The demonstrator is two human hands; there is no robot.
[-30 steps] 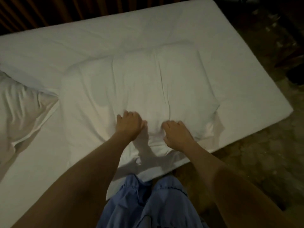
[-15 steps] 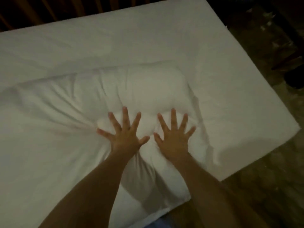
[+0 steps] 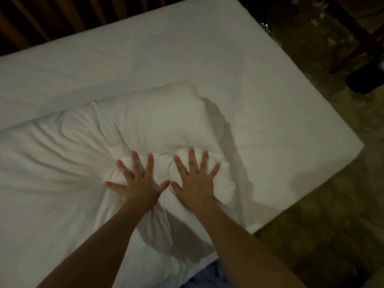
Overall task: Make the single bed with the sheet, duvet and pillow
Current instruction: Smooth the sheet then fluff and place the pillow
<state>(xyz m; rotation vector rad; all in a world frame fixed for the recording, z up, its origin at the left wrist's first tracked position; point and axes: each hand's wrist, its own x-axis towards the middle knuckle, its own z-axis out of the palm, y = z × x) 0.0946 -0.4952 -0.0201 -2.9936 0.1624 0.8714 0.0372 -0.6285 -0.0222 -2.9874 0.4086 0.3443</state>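
Left hand (image 3: 138, 183) and right hand (image 3: 196, 180) lie flat, side by side, thumbs nearly touching, fingers straight and spread. Nothing gripped: both palms press down into the near part of the pillow (image 3: 158, 129).

Pillow: white, soft, plump. It sinks deep under the palms and bulges up beyond the fingertips; creases fan out to the left from the pressed spot. It lies on the bed near the near edge, toward the right end, its near corner drooping over the side of the mattress.

Handling, as a judgement: light, very squashy, no stiffness at all; it will take any shape and spring back slowly. The case looks like smooth cotton, and may slide a little on the sheet. Best taken by two corners or by the short ends for lifting and shaking; flat palms suit patting it even.

Sheet (image 3: 259, 90): white, matt, stretched over the mattress with only faint wrinkles, its right corner neat and square.

White bedding at far left merges with the pillow; cannot tell whether that is the duvet.

Beyond: dark wooden slats (image 3: 52, 19) behind the bed, a dim mottled floor (image 3: 311, 235) to the right. Blue cloth (image 3: 209, 277) shows at the bottom edge, between the forearms.
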